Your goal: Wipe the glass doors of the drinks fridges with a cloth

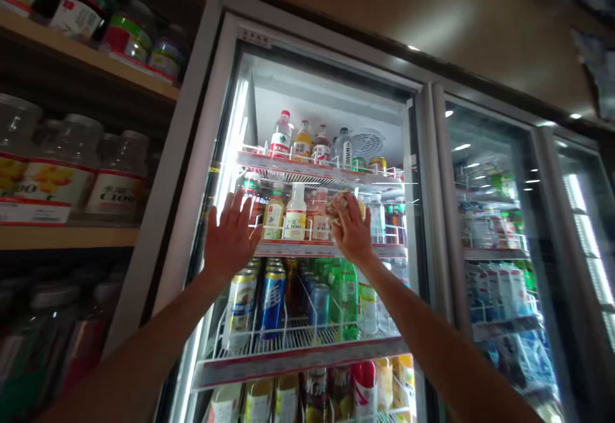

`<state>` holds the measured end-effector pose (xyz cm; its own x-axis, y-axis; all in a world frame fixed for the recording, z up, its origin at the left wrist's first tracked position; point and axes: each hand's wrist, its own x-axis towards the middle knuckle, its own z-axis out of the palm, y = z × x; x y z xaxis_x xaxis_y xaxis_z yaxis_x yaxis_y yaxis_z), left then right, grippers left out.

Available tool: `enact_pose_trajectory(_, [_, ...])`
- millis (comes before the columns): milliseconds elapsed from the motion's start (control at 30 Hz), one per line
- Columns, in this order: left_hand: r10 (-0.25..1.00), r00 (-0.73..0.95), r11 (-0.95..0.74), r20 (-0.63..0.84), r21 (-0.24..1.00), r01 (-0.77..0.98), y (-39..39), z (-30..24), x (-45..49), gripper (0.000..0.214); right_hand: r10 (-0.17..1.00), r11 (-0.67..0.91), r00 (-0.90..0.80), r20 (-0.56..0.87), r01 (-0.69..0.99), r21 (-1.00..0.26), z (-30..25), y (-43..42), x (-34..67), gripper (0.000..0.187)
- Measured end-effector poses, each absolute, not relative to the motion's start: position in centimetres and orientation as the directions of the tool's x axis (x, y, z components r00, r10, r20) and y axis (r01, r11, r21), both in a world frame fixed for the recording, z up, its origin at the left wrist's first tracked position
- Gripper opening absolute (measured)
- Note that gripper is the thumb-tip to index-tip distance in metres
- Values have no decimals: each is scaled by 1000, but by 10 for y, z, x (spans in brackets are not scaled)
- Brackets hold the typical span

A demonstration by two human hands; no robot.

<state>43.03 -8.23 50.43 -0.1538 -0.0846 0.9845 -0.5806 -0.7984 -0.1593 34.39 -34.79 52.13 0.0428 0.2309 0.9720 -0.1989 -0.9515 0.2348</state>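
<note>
Both arms reach up to the glass door (307,77) of a lit drinks fridge. My left hand (230,234) is at the left side of the pane with its fingers spread and nothing in it; it looks flat against the glass. At the right, my right hand (353,227) is bent over a crumpled beige cloth (335,210), which seems pressed to the glass. Behind the pane, bottles such as a white-capped one (295,215) stand on a wire shelf between the two hands. Part of the cloth is hidden under my fingers.
Beer cans (273,298) and green bottles (346,295) fill the shelf below. Another fridge door (490,231) adjoins on the right. To the left, a wooden shelf (72,237) carries large bottles (67,160), close to my left arm. A grey frame post (187,128) divides them.
</note>
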Motion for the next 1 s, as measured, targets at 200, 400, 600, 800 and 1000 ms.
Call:
enact_pose_trajectory(200, [-81, -136, -793, 987, -147, -591, -84, 505, 429, 59, -189, -947, -219, 957, -217, -236, 503, -431, 314, 49])
enact_pose_trajectory(400, [-107, -114, -794, 988, -154, -588, -84, 495, 426, 58, 98, -977, -8, 995, -190, 95, 485, -327, 346, 46])
enact_pose_trajectory(600, [-239, -111, -758, 965, -257, -599, -74, 450, 424, 65, 121, -973, 23, 992, -195, 123, 466, -366, 329, 46])
enact_pose_trajectory(800, [-237, -89, -757, 968, -241, -607, -72, 443, 422, 67, -298, -915, -178, 938, -226, -334, 465, -405, 319, 48])
enact_pose_trajectory(1000, [-229, -92, -759, 969, -237, -606, -72, 445, 422, 68, 237, -960, 73, 969, -135, 245, 444, -322, 345, 44])
